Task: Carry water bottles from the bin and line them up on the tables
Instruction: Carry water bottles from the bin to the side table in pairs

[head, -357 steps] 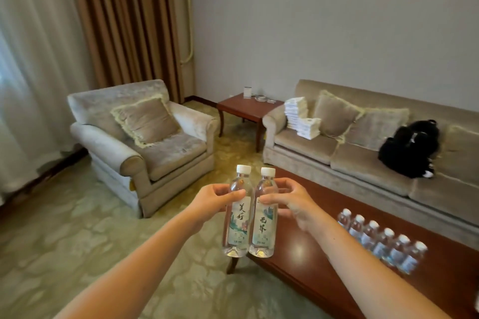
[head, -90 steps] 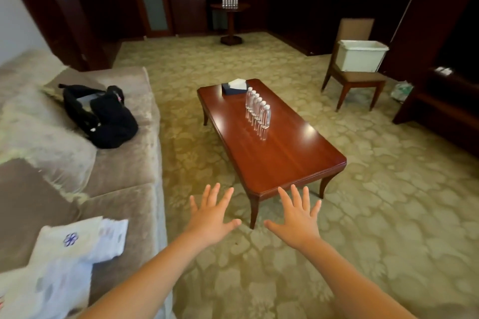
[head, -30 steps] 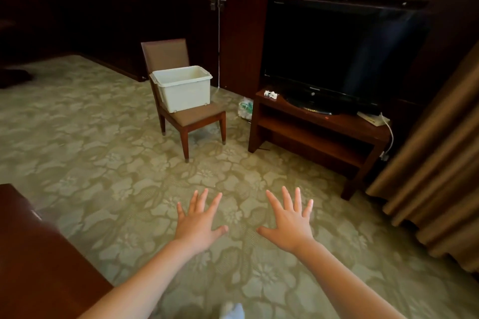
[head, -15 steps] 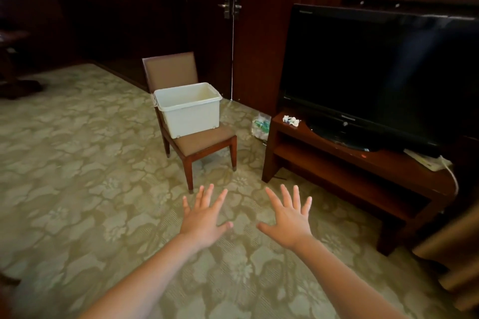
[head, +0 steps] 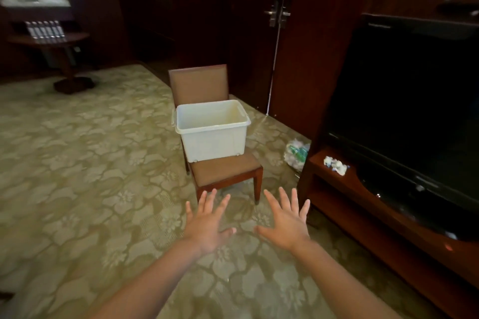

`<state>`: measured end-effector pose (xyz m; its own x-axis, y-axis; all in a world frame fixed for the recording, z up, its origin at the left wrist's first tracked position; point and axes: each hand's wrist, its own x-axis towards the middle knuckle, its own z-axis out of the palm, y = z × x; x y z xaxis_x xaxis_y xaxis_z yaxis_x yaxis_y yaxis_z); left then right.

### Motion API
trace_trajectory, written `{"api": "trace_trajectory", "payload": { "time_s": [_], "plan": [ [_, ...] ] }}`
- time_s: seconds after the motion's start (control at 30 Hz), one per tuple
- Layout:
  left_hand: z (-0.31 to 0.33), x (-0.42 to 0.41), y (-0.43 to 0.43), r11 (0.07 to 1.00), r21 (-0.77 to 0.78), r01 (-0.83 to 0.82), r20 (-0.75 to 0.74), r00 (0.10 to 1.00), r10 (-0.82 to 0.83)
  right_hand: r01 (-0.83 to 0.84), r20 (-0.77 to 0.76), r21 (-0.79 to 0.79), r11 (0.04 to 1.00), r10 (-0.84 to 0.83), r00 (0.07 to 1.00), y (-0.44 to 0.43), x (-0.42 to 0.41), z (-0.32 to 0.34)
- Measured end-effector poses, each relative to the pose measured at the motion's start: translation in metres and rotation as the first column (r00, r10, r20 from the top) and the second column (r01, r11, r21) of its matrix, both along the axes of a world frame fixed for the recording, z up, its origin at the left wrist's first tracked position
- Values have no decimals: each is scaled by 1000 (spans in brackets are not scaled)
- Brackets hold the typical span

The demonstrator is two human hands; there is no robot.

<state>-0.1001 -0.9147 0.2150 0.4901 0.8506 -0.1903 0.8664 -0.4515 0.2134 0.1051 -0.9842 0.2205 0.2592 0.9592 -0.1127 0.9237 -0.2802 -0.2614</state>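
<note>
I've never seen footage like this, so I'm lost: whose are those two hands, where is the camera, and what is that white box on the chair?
No machine here: a person wears a wide-angle camera on the head, looking forward and down, so you see their own arms. The left hand and right hand are spread open above the carpet and hold nothing. Ahead, a white plastic bin sits on the seat of a brown chair; its bottom is hidden, so I cannot tell what is inside. Far left, a row of water bottles stands on a small round table. On the right, a television sits on a wooden stand.
</note>
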Motion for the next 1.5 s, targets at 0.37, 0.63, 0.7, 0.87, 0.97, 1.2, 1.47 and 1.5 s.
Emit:
{"api": "trace_trajectory", "payload": {
  "time_s": [0.37,0.63,0.7,0.87,0.97,1.2,1.47,1.5],
  "plan": [
    [9,76,143,980,-17,-197,-17,980,196,-207,16,-5,978,207,978,187,88,12],
    [-7,96,268,969,0,-247,-35,968,247,-208,4,-24,978,208,978,313,118,-6],
    [-11,97,308,968,10,-252,-33,967,252,-203,-7,-21,979,203,979,353,119,-7],
    [-10,92,414,969,8,-246,-36,968,246,-201,2,-22,979,201,980,455,114,-3],
    [-9,84,471,973,16,-229,-33,973,229,-190,10,-1,982,190,982,512,110,-5],
    [-26,70,555,967,-34,-252,-58,966,250,-212,-52,-74,974,209,977,597,100,-23],
    [-66,71,636,939,-188,-290,-89,957,277,-229,-123,-195,954,208,971,699,109,-64],
    [-71,72,648,934,-205,-292,-96,956,277,-231,-130,-219,948,207,970,713,110,-73]
  ]
}}
